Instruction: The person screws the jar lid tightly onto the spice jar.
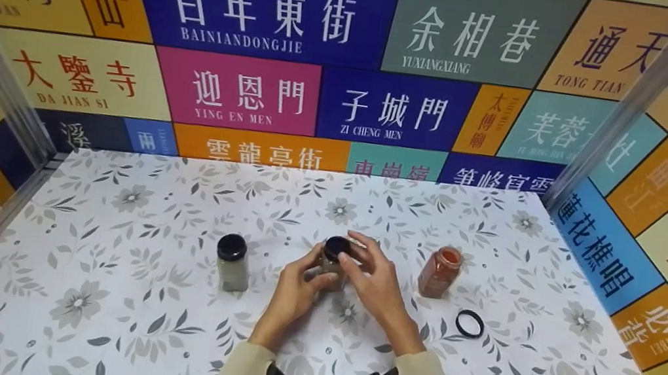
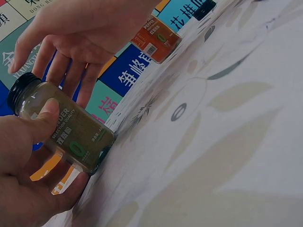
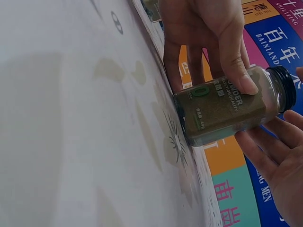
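Note:
My left hand (image 1: 300, 288) grips a glass spice jar (image 2: 78, 127) of brownish-green powder around its body, thumb across the printed label. The jar stands upright on the table, its black lid (image 1: 337, 247) on top. Around that lid is my right hand (image 1: 376, 280), thumb at the near side and fingers loosely extended past the far side. In the right wrist view, the fingers (image 3: 272, 146) of this hand lie relaxed beside the jar's neck.
To the left stands a capped jar (image 1: 233, 265) of pale greenish powder. An uncapped jar (image 1: 439, 274) of red-orange powder is on the right, with a black-rimmed lid (image 1: 470, 324) lying near it. The table (image 1: 121, 328) has a floral cover and meets sign-patterned walls (image 1: 255, 4).

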Tool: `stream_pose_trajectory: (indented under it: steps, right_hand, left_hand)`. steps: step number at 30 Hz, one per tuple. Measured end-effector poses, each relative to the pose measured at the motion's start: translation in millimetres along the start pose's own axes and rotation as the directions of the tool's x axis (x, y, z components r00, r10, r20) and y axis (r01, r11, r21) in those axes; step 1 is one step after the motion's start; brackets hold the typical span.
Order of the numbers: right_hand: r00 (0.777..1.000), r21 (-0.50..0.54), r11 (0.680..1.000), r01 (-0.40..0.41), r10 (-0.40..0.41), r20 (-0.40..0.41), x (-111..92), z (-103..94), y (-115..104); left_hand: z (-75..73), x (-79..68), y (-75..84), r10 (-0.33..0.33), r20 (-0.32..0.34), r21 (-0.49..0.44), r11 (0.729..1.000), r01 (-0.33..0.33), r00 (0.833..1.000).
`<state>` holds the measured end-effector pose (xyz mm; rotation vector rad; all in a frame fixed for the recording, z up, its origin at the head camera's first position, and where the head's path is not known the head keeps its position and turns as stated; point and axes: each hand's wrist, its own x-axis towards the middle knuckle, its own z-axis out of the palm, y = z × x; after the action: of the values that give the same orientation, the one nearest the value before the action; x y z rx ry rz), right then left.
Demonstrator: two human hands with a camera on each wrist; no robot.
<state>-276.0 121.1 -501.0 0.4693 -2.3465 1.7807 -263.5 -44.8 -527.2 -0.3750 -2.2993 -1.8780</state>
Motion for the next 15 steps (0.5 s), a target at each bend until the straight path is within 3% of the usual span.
stream_pose_trajectory:
  steps: [6,15]
  right_hand:
    - [0.999,0.024,0.999,0.035,-0.035,-0.005,0.1,0.4,1.0]
    - [0.999,0.030,0.999,-0.026,0.027,-0.026,1.6,2.2,-2.3]
  left_hand:
    - [0.3,0.3,-0.4,0.017,-0.004,-0.001,1.000,-0.017,1.000]
    - [0.8,0.2,0.0,0.014,-0.016,0.007,1.000,-0.014,1.000]
